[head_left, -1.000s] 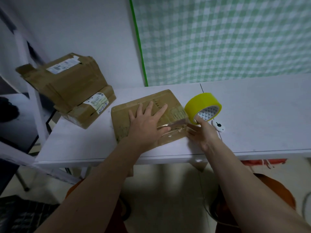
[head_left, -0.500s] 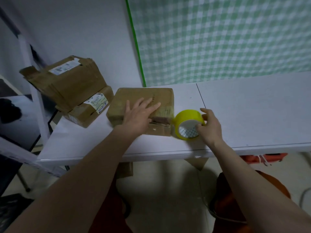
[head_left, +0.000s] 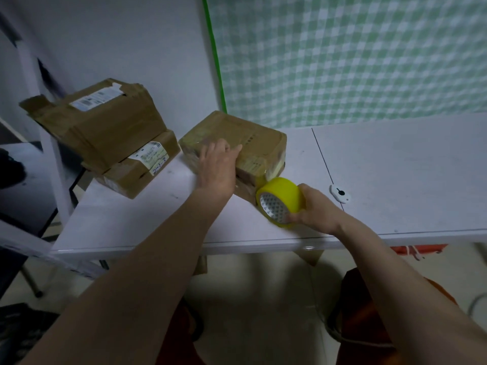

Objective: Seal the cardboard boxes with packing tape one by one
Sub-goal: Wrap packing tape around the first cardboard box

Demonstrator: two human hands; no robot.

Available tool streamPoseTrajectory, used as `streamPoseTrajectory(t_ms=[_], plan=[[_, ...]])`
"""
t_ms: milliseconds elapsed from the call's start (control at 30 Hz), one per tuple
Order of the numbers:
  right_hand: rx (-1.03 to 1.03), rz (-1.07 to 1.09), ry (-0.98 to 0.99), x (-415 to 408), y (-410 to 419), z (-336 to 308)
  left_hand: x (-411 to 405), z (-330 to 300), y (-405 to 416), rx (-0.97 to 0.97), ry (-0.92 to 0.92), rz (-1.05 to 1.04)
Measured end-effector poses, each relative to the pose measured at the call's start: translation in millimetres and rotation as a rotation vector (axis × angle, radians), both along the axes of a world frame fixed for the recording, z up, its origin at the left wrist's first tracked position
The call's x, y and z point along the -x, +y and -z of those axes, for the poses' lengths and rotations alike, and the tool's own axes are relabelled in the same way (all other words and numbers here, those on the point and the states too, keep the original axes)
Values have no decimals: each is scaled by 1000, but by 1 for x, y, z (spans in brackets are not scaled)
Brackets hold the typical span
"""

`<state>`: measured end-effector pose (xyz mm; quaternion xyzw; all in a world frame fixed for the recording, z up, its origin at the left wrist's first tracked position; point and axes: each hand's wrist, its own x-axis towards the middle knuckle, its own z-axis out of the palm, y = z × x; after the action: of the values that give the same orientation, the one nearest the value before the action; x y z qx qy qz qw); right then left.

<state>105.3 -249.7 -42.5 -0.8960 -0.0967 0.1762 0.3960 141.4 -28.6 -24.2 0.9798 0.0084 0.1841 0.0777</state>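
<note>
A: Where is the box?
B: A cardboard box (head_left: 237, 143) sits mid-table (head_left: 395, 167), left hand (head_left: 217, 167) resting flat on it.
A: The tape?
B: Right hand (head_left: 313, 206) grips a yellow tape roll (head_left: 280, 201) touching the box's near corner; the stuck strip is blurred.

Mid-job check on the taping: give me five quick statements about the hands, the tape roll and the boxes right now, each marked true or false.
1. The right hand grips the yellow tape roll. True.
2. The left hand rests on the box being sealed. True.
3. The tape roll lies flat on top of that box. False: it is held at the box's near side, next to the table surface.
4. Two more cardboard boxes are stacked to the left, the upper box tilted on the lower box. True.
5. The small white tool sits on the sealed box. False: it lies on the table, right of the roll.
</note>
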Motion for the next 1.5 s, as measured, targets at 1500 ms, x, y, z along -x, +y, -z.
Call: streamPoseTrajectory(t_ms=[1500], plan=[[-514, 130, -64, 14, 43, -39, 94, 3, -28, 1527, 353, 18]])
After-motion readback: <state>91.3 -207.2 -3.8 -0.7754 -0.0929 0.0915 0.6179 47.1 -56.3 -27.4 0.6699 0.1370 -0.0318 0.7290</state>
